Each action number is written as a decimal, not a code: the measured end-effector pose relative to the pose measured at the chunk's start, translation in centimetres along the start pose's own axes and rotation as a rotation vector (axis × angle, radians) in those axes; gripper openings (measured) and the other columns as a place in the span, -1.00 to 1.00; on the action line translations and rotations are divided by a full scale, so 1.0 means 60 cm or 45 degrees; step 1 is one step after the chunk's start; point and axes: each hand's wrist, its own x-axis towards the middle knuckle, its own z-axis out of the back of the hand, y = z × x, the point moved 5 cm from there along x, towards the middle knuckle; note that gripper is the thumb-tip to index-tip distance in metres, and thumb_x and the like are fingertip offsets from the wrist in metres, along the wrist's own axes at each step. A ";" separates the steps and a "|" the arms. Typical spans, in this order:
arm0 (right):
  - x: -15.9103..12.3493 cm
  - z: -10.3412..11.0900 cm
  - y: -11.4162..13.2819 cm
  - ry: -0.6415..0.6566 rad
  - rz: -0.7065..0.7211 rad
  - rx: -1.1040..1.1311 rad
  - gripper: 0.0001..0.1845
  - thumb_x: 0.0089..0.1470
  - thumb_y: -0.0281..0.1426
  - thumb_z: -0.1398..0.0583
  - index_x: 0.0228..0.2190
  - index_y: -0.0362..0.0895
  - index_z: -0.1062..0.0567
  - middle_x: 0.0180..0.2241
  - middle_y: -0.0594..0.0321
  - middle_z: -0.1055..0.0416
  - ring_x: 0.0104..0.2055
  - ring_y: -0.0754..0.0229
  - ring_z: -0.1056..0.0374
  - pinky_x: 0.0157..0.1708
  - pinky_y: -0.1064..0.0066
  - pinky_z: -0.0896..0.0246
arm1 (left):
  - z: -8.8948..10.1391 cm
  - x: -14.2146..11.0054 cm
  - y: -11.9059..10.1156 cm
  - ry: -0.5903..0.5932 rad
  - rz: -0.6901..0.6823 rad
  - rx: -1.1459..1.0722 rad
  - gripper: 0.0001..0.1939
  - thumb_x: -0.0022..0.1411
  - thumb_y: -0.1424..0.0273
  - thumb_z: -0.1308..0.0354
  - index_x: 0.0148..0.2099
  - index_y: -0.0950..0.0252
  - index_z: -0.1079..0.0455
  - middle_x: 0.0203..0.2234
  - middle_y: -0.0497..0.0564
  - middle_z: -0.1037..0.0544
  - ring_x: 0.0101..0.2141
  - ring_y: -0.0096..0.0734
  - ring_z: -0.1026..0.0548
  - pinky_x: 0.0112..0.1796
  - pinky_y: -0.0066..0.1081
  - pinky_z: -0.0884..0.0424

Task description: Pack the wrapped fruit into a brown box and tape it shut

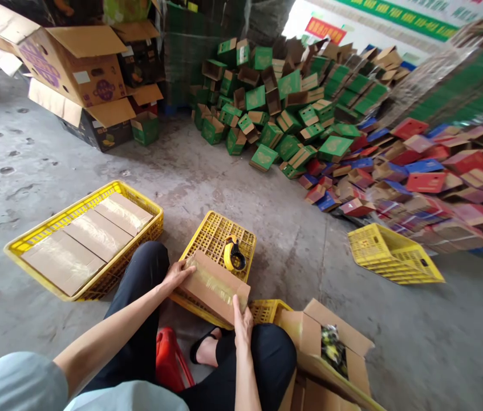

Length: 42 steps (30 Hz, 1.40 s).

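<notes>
A closed cardboard box [213, 283] with clear tape along its top lies in front of me on an upturned yellow crate [207, 231]. My left hand [178, 275] grips its left end, thumb on top. At the opposite end, my right hand [243, 321] holds the side with the thumb pressed on the top edge. Just beyond the box, a yellow and black tape dispenser [234, 254] rests on the crate. The underside of the box and some fingers are hidden.
Left of my knee, a yellow basket [85, 201] holds three taped boxes [98, 234]. An open carton [312, 337] with dark and yellow contents stands at right. Another yellow crate [389, 257] lies farther right. Heaped green boxes [262, 123] and red and blue boxes [425, 181] cover the background.
</notes>
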 end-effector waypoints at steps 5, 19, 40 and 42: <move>0.002 -0.010 -0.017 0.075 -0.095 0.014 0.02 0.06 0.34 -0.16 0.08 -0.30 -0.65 0.07 -0.22 -0.63 0.20 -0.30 -0.50 0.19 0.09 -0.38 | 0.023 -0.020 0.009 -0.113 -0.009 0.214 -0.50 0.10 0.02 -0.39 -0.08 0.31 -0.63 -0.23 0.12 -0.73 -0.15 0.04 -0.67 -0.18 -0.26 -0.53; -0.020 -0.024 0.033 -0.078 0.734 -0.349 0.05 0.37 0.24 0.08 0.42 -0.40 -0.26 0.49 -0.34 -0.07 0.56 -0.42 0.07 0.45 -0.30 0.09 | -0.007 -0.033 0.013 -0.158 0.039 -0.162 -0.33 0.01 0.10 -0.58 0.09 0.30 -0.54 0.00 0.17 -0.71 0.03 0.04 -0.67 0.02 -0.20 -0.61; -0.085 -0.099 0.024 0.276 1.283 -0.709 -0.13 0.41 -0.21 -0.18 0.54 -0.20 0.02 0.46 -0.19 -0.18 0.52 -0.23 -0.13 0.41 -0.19 -0.16 | -0.063 -0.086 -0.022 0.221 -0.806 1.060 -0.09 0.38 0.18 -0.23 0.63 0.22 0.05 0.57 0.24 0.02 0.55 0.14 0.13 0.47 0.19 0.15; -0.085 -0.099 0.023 0.278 1.267 -0.709 -0.12 0.41 -0.22 -0.19 0.54 -0.22 0.03 0.46 -0.19 -0.18 0.52 -0.23 -0.13 0.41 -0.18 -0.15 | -0.095 -0.095 -0.001 0.516 -0.858 1.314 0.08 0.22 0.10 -0.37 0.63 0.20 0.04 0.58 0.28 0.09 0.55 0.27 0.17 0.45 0.28 0.20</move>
